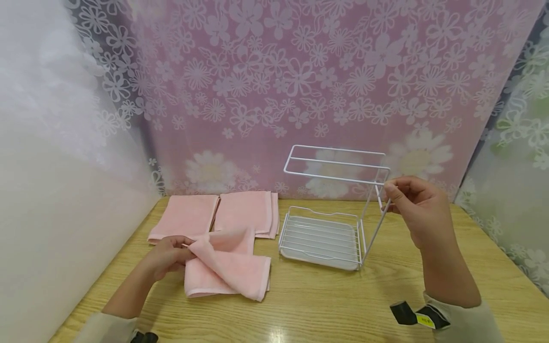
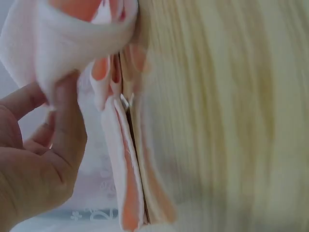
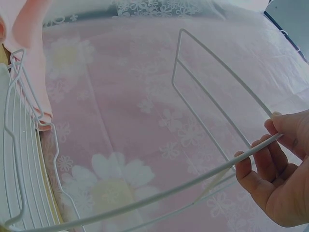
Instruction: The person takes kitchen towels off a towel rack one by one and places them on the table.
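My left hand (image 1: 169, 256) pinches the corner of a folded pink towel (image 1: 253, 274), lifting that corner so the cloth twists and opens up. In the left wrist view, thumb and fingers grip the raised towel edge (image 2: 77, 43). On the right, my right hand (image 1: 420, 205) holds a white wire rack (image 1: 339, 164) by the upper corner of its upright frame. Thumb and fingers curl around the bent wire in the right wrist view. The rack's lower basket stands on the table, with a white tray (image 1: 300, 257) under its wires.
Two folded pink towels lie behind the lifted one, one at left (image 1: 186, 214) and one at right (image 1: 244, 212). The wooden table (image 1: 321, 309) meets a pink flowered backdrop (image 1: 257, 119) at the rear. A white sheet (image 1: 64, 166) hangs along the left.
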`<control>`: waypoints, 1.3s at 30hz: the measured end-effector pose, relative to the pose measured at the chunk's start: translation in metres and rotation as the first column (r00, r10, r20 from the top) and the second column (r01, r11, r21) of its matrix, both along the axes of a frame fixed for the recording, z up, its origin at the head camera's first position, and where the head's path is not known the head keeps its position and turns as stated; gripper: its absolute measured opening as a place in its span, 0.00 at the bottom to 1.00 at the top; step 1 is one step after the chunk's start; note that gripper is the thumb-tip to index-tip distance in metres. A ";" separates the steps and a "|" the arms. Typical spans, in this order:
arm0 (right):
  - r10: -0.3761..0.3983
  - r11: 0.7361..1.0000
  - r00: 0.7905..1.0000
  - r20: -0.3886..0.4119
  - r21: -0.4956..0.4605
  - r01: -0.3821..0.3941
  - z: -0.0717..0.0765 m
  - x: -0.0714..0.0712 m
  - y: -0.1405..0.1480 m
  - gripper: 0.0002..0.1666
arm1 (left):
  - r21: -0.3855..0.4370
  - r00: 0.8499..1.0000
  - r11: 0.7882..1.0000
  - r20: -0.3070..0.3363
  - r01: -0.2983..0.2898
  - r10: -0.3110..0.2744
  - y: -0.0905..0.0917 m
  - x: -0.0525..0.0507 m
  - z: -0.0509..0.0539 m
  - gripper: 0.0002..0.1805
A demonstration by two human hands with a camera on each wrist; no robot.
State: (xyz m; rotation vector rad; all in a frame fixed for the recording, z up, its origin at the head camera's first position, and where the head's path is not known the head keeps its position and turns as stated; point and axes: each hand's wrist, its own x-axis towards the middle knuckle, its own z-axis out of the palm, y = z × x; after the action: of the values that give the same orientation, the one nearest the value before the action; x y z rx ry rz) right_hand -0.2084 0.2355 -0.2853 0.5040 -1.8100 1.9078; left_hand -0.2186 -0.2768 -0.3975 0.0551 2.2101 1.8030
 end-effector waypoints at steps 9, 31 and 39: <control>-0.013 1.000 1.000 -0.003 -0.003 0.013 -0.001 -0.001 0.000 0.05 | -0.232 0.964 0.961 -0.181 0.149 -0.193 -0.009 -0.003 -0.001 0.26; 0.009 1.000 1.000 0.000 -0.007 -0.009 0.000 0.000 0.000 0.06 | -0.196 0.954 0.975 -0.295 -0.106 0.044 0.002 -0.016 -0.007 0.18; 0.001 1.000 1.000 0.007 0.000 -0.001 0.000 0.001 0.000 0.05 | -0.250 0.944 0.952 -0.319 -0.175 0.090 -0.004 -0.022 -0.011 0.16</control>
State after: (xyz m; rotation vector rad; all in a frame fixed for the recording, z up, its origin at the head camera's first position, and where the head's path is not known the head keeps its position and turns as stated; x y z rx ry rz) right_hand -0.2078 0.2355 -0.2851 0.4990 -1.8146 1.9130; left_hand -0.2411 -0.2805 -0.4080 0.1361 2.7268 1.6224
